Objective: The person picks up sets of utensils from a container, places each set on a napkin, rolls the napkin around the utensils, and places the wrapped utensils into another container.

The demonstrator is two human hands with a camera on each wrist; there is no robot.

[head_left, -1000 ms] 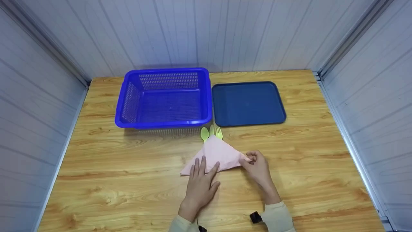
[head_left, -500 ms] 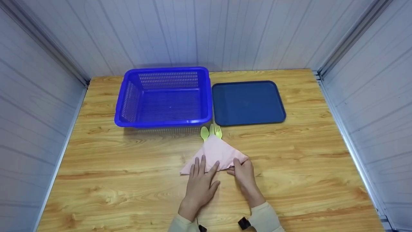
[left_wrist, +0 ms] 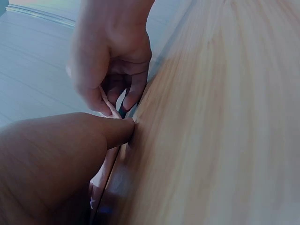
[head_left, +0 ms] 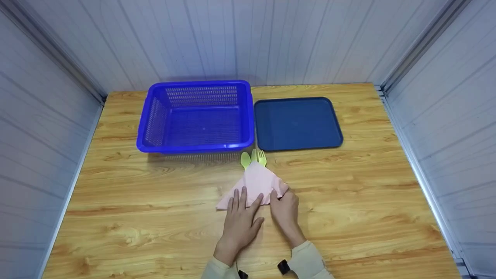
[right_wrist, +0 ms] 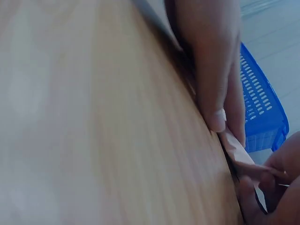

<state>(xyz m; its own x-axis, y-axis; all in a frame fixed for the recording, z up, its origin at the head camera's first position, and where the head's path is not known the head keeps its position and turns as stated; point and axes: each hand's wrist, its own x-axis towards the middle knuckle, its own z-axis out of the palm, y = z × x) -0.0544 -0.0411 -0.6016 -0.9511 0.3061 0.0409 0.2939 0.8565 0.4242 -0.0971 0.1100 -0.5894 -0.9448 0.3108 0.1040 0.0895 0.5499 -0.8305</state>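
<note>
A pink napkin [head_left: 259, 181], folded to a rough triangle, lies over the handles of a light green spoon [head_left: 245, 159], knife [head_left: 254, 155] and fork [head_left: 262, 158]; only their upper ends show. Spread flat, my left hand [head_left: 239, 224] presses its fingers on the napkin's lower left part. At the right corner my right hand [head_left: 286, 209] pinches the napkin's edge between thumb and fingers. In the left wrist view the right hand [left_wrist: 112, 61] holds a raised fold. The right wrist view shows the pink napkin [right_wrist: 238, 152] between both hands.
A blue perforated basket [head_left: 195, 148] stands at the back left, just beyond the cutlery. To its right lies a dark blue tray [head_left: 298, 124]. Panelled walls [head_left: 248, 42] enclose the wooden table [head_left: 372, 201] at the back and sides.
My right hand has moved left, drawing the napkin's right corner inward, so the napkin is narrower on that side. The left hand stays in place.
</note>
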